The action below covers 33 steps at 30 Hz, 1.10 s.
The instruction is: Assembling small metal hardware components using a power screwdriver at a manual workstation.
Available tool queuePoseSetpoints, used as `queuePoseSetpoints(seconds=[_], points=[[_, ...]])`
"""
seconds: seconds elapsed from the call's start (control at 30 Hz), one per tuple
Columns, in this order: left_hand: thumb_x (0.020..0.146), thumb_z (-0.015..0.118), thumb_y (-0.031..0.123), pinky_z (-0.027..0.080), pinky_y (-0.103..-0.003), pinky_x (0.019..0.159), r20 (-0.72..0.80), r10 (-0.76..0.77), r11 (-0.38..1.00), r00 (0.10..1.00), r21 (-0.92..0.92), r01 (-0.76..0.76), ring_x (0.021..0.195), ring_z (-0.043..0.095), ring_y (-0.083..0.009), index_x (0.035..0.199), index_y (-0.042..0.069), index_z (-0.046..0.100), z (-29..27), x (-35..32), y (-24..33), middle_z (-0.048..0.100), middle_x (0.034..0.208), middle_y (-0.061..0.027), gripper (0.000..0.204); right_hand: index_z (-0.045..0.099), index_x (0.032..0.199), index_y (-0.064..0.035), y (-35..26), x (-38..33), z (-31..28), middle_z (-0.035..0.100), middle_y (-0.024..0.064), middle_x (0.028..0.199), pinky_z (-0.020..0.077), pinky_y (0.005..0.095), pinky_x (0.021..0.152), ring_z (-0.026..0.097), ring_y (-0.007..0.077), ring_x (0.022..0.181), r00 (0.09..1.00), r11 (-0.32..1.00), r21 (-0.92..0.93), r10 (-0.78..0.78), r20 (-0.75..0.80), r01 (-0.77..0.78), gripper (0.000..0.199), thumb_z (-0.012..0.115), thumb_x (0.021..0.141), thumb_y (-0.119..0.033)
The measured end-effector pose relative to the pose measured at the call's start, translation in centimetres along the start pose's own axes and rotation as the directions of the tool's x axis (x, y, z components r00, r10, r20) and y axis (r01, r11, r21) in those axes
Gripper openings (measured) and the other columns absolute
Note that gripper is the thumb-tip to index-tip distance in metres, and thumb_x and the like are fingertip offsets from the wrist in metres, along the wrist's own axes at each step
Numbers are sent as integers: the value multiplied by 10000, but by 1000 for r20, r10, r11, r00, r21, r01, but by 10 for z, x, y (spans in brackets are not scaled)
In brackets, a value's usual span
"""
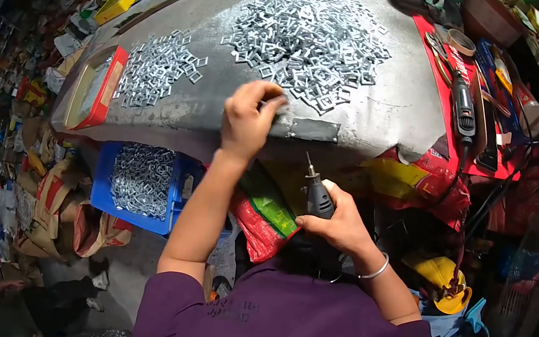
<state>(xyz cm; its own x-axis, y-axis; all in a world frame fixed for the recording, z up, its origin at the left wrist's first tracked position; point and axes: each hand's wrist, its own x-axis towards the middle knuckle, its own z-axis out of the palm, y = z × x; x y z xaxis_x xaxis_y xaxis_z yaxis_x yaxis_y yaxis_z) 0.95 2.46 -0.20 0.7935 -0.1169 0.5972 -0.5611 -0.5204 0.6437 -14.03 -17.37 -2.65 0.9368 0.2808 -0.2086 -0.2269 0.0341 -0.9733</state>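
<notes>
My right hand is wrapped round a dark grey rotary tool, whose thin metal bit points up toward the table edge. Curled fingers and a bent thumb bring my left hand to a closed pinch over the table's near part. Whatever it may hold is too small and blurred to make out. Just beyond it lies a large heap of small silvery square metal frames. A smaller spread of the same metal frames lies farther left on the grey table.
A red-edged tray stands at the table's left end. Below it, a blue crate holds many metal frames. At right, a second rotary tool, pliers and cables lie on red sheeting. A yellow tray sits at far left.
</notes>
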Motion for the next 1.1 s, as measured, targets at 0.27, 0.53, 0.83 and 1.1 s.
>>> queuePoseSetpoints(seconds=[0.27, 0.53, 0.83, 1.1], points=[[795, 710, -56, 529, -355, 818, -61, 369, 925, 928, -75, -372, 873, 647, -255, 1023, 48, 750, 31, -38, 10, 715, 934, -57, 254, 608, 1082, -22, -10, 10, -5, 622, 30, 815, 460, 229, 580, 551, 107, 618, 997, 983, 177, 62, -49, -52, 374, 776, 750, 12], [795, 684, -60, 531, -368, 824, -43, 375, 923, 926, -77, -377, 900, 635, -265, 1045, 46, 748, 29, -43, 8, 701, 978, -68, 278, 613, 1127, -19, -15, 28, -7, 621, 32, 809, 460, 225, 579, 549, 109, 621, 990, 945, 303, 140, -25, -125, 414, 760, 744, 36], [795, 682, -47, 527, -379, 834, -63, 386, 920, 920, -42, -389, 899, 624, -275, 1057, 47, 741, 31, -45, 6, 686, 972, -72, 284, 613, 1157, -14, -30, 24, 1, 608, 23, 806, 445, 215, 586, 533, 103, 636, 988, 938, 321, 149, -37, -129, 445, 741, 736, 50], [788, 680, -51, 527, -381, 835, -51, 392, 917, 919, -60, -395, 890, 621, -277, 1054, 47, 737, 32, -44, 6, 677, 954, -73, 289, 594, 1102, -2, -12, 32, 6, 602, 36, 805, 464, 229, 609, 543, 116, 669, 995, 960, 269, 91, -34, -79, 392, 743, 739, 13]])
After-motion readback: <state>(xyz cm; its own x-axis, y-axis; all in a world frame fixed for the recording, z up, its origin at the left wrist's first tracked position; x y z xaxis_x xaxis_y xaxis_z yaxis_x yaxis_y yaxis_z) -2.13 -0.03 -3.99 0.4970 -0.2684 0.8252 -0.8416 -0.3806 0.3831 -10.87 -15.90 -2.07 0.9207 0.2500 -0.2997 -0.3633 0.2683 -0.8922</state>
